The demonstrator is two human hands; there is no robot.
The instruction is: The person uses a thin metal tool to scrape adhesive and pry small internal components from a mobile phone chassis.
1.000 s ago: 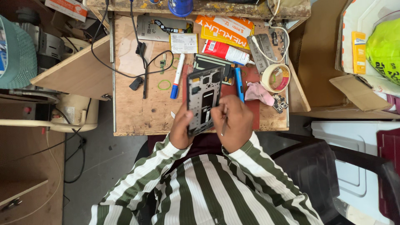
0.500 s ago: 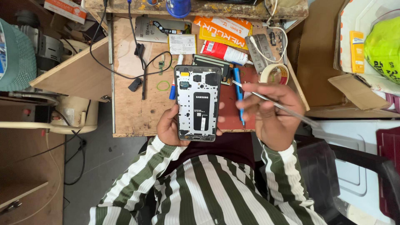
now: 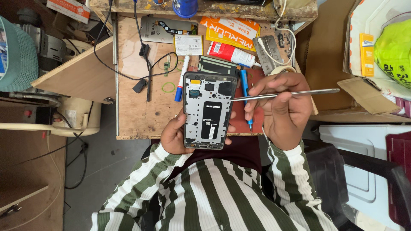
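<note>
Scanning from the left edge, I see a teal woven cap [image 3: 17, 47] and a cream plastic housing [image 3: 64, 117] beside the raw plywood bench [image 3: 132, 115], whose top is scuffed and pale. A thin black cable [image 3: 128, 75] loops across it toward a small green rubber ring [image 3: 168, 87] and a white-and-blue marker [image 3: 181, 78] lying nearly upright in view.

My left hand [image 3: 173, 134] cups the opened phone [image 3: 209, 111] from beneath, fingers wrapped round its lower left edge and fingertips showing at its right side; that grip is closed firmly on it. The phone is a flat rectangular slab, back cover off, showing a grey metal mid-frame with cut-outs and a glossy black panel at its centre. It sits above the front edge of the bench, lifted off the surface, over my striped lap.

Just right of it lies a blue pen-shaped tool [image 3: 245, 92] on a dark red mat [image 3: 239, 124]. My right hand [image 3: 280, 111] pinches slim steel tweezers [image 3: 284, 94] between thumb and fingers, held almost level, the pointed tip touching the phone's right edge near the top. Behind, an orange packet [image 3: 231, 30], a roll of tape [image 3: 282, 69], then a cardboard box [image 3: 361, 92] and a lime-green bag [image 3: 394, 51].
</note>
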